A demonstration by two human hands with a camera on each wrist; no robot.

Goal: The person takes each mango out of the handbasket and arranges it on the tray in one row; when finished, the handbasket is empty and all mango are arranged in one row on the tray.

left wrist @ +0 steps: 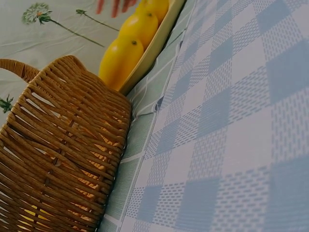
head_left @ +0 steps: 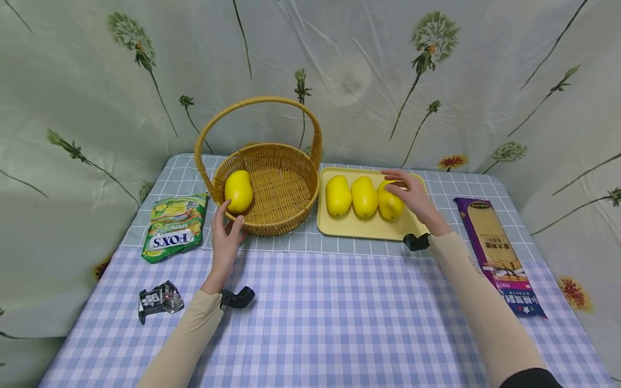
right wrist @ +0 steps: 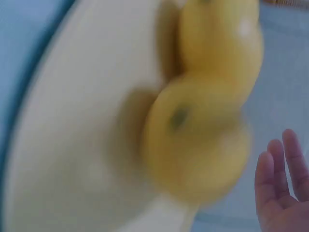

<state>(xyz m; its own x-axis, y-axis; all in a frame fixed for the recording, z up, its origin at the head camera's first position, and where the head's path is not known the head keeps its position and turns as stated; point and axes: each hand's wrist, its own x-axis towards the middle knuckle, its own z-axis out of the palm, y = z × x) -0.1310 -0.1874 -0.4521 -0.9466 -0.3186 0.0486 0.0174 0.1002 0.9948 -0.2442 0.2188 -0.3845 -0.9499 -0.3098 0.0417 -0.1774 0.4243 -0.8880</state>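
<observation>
My left hand (head_left: 225,245) touches the near left rim of a round wicker basket (head_left: 286,215) with an arched handle, its fingertips close to a yellow mango (head_left: 239,188) inside. Three more mangoes lie side by side on a pale yellow tray (head_left: 335,229): a left one (head_left: 338,195), a middle one (head_left: 364,196) and a right one (head_left: 390,203). Over the right mango hovers my right hand (head_left: 414,199), fingers spread and partly covering it. Its fingers (right wrist: 277,174) stand apart from the fruit in the right wrist view. The left wrist view shows no left fingers.
Left of the basket lies a green FOX'S tea bag (head_left: 176,227), with a small black wrapped packet (head_left: 160,300) nearer me. A long purple pasta bag (head_left: 499,256) is right of the tray. Behind the checked tablecloth (head_left: 310,318) hangs a dandelion-print curtain (head_left: 349,108).
</observation>
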